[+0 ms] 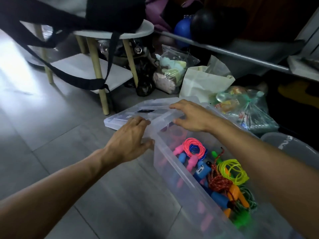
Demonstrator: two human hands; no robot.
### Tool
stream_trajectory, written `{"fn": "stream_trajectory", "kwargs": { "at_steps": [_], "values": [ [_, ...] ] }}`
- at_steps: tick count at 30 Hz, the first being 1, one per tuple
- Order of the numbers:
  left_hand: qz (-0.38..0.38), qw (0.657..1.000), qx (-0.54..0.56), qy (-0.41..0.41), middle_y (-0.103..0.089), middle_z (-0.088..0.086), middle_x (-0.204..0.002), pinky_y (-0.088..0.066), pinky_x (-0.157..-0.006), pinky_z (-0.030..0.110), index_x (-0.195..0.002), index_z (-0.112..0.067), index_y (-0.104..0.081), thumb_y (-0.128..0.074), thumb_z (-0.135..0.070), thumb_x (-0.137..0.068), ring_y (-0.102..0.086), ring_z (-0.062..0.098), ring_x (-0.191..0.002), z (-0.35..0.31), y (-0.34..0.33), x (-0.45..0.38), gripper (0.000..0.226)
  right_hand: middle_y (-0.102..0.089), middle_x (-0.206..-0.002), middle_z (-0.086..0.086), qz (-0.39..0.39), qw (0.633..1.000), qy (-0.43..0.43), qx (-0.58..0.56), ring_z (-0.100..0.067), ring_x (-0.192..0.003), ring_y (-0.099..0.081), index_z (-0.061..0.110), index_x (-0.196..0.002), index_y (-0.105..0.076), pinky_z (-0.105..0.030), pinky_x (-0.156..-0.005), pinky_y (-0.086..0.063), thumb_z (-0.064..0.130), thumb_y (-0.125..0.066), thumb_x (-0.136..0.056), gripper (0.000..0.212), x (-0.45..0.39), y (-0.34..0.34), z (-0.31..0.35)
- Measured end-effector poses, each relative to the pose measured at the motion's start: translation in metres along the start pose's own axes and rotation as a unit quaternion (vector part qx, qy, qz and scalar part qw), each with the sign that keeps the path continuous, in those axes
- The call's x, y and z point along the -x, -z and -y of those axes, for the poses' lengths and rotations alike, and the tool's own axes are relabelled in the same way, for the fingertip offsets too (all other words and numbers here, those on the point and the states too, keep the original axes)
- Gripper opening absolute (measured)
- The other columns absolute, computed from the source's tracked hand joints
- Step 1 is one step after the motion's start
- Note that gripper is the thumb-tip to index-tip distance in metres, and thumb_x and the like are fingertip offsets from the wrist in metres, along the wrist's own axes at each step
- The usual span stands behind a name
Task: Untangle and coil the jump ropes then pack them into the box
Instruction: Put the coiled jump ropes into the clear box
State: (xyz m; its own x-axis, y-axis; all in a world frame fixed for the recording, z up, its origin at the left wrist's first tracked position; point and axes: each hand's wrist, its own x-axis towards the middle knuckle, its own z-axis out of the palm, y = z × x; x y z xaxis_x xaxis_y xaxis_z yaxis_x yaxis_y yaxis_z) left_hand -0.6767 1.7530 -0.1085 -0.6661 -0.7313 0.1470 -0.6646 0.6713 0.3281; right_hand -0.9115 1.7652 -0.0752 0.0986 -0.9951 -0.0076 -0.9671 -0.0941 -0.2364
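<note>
We've got a clear plastic box (pixel 174 171) sitting on the grey tile floor (pixel 51 135), long axis running away from us toward the upper left. Inside it are coiled jump ropes: a pink rope (pixel 192 145) w/ a blue rope (pixel 195 150) nested in its coil near the far end, a neon yellow rope (pixel 232 171) by the right wall, a red braided rope (pixel 218 182) mid-box, and a green-white braided rope (pixel 247 198) toward the near end. Pink, blue, orange and green handles lie among them.

Our left hand (pixel 131 137) is at the box's far left corner, fingers spread and bent over the rim, thumb against the outside wall; grip looks loose, fingers apart. Our right hand (pixel 191 116) rests on the far end of the box rim, fingers stretched out flat and slightly spread, thumb below the edge. Can't tell if it's actually clamping anything.

Just beyond the far end, a clear lid (pixel 131 112) lies flat on the floor, touching or nearly touching the box.

Bkgd: a white stool (pixel 134 31) w/ wooden legs and a black bag on top, a zip bag of pastel cloth (pixel 174 69), a cream tote (pixel 202 81), a green-tinted plastic bag (pixel 248 109) at the right, blue and black balls (pixel 202 23) further back.
</note>
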Motion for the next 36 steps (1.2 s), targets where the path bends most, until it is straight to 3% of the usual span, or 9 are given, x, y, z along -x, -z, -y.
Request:
{"fn": "stream_trajectory", "kwargs": {
  "at_steps": [2, 6, 10, 17, 24, 30, 33, 36],
  "values": [
    [0.031, 0.999, 0.014, 0.017, -0.045, 0.005, -0.137, -0.040, -0.100, 0.034, -0.142, -0.014, -0.036, -0.058, -0.039, -0.089, -0.045, 0.021, -0.121, 0.007, -0.003, 0.000, 0.063, -0.045, -0.141, -0.004, 0.046, 0.999, 0.008, -0.007, -0.023, -0.129, -0.044, 0.024, -0.139, -0.046, -0.034, -0.107, -0.035, 0.037, -0.065, -0.086, 0.057, -0.007, -0.004, -0.001],
    [0.026, 0.998, 0.049, 0.026, -0.052, 0.005, -0.133, -0.044, -0.099, 0.036, -0.138, -0.015, -0.043, -0.058, -0.025, -0.090, -0.052, 0.023, -0.118, 0.019, -0.006, -0.005, 0.052, -0.037, -0.149, -0.002, 0.070, 0.995, 0.023, 0.061, -0.020, -0.138, -0.034, 0.027, -0.143, -0.041, -0.040, -0.113, -0.027, 0.040, -0.060, -0.089, 0.059, -0.023, -0.015, -0.002],
    [0.027, 0.996, 0.073, 0.034, -0.052, 0.004, -0.135, -0.038, -0.100, 0.032, -0.135, -0.013, -0.046, -0.061, -0.019, -0.089, -0.049, 0.022, -0.121, 0.024, -0.006, -0.013, 0.048, -0.044, -0.140, -0.003, 0.084, 0.993, 0.025, 0.082, -0.023, -0.131, -0.040, 0.031, -0.139, -0.044, -0.044, -0.109, -0.029, 0.041, -0.062, -0.088, 0.055, -0.037, -0.017, 0.004],
    [0.056, 0.993, 0.095, -0.045, -0.054, 0.003, -0.130, -0.038, -0.102, 0.037, -0.129, -0.016, -0.049, -0.067, -0.020, -0.085, -0.048, 0.021, -0.121, 0.034, -0.002, -0.026, 0.048, -0.044, -0.109, 0.005, 0.104, 0.991, 0.046, 0.068, -0.021, -0.113, -0.046, 0.024, -0.117, -0.054, -0.038, -0.095, -0.039, 0.042, -0.066, -0.085, 0.039, -0.026, 0.006, 0.001],
    [0.064, 0.977, 0.092, -0.183, -0.055, -0.002, -0.125, -0.032, -0.093, 0.022, -0.129, -0.017, -0.048, -0.068, -0.033, -0.085, -0.046, 0.014, -0.117, -0.011, 0.008, -0.033, 0.052, -0.049, -0.111, -0.001, 0.069, 0.998, 0.000, 0.006, -0.020, -0.109, -0.046, 0.023, -0.115, -0.056, -0.040, -0.097, -0.038, 0.038, -0.072, -0.081, 0.040, 0.046, 0.036, -0.019],
    [0.088, 0.948, 0.098, -0.291, -0.054, -0.006, -0.120, -0.036, -0.095, 0.025, -0.128, -0.023, -0.052, -0.073, -0.049, -0.075, -0.047, 0.010, -0.112, -0.053, 0.000, -0.029, 0.063, -0.051, -0.110, -0.003, 0.049, 0.996, -0.069, -0.013, -0.019, -0.105, -0.050, 0.020, -0.113, -0.059, -0.039, -0.097, -0.039, 0.031, -0.076, -0.079, 0.040, 0.124, 0.047, -0.025],
    [0.094, 0.950, 0.023, -0.297, -0.048, -0.007, -0.129, -0.029, -0.104, 0.032, -0.135, -0.030, -0.046, -0.060, -0.064, -0.073, -0.041, 0.012, -0.122, -0.035, -0.008, -0.033, 0.073, -0.048, -0.111, 0.000, 0.064, 0.992, -0.111, 0.015, -0.016, -0.105, -0.049, 0.026, -0.113, -0.057, -0.037, -0.094, -0.041, 0.032, -0.074, -0.081, 0.037, 0.151, 0.041, -0.031],
    [0.074, 0.950, -0.015, -0.304, -0.049, -0.003, -0.132, -0.024, -0.106, 0.032, -0.138, -0.028, -0.045, -0.061, -0.048, -0.085, -0.042, 0.018, -0.127, -0.021, -0.013, -0.041, 0.060, -0.048, -0.111, 0.003, 0.086, 0.985, -0.148, 0.020, -0.016, -0.104, -0.051, 0.031, -0.109, -0.057, -0.035, -0.092, -0.042, 0.025, -0.072, -0.082, 0.031, 0.168, 0.026, -0.035]
  ]
}}
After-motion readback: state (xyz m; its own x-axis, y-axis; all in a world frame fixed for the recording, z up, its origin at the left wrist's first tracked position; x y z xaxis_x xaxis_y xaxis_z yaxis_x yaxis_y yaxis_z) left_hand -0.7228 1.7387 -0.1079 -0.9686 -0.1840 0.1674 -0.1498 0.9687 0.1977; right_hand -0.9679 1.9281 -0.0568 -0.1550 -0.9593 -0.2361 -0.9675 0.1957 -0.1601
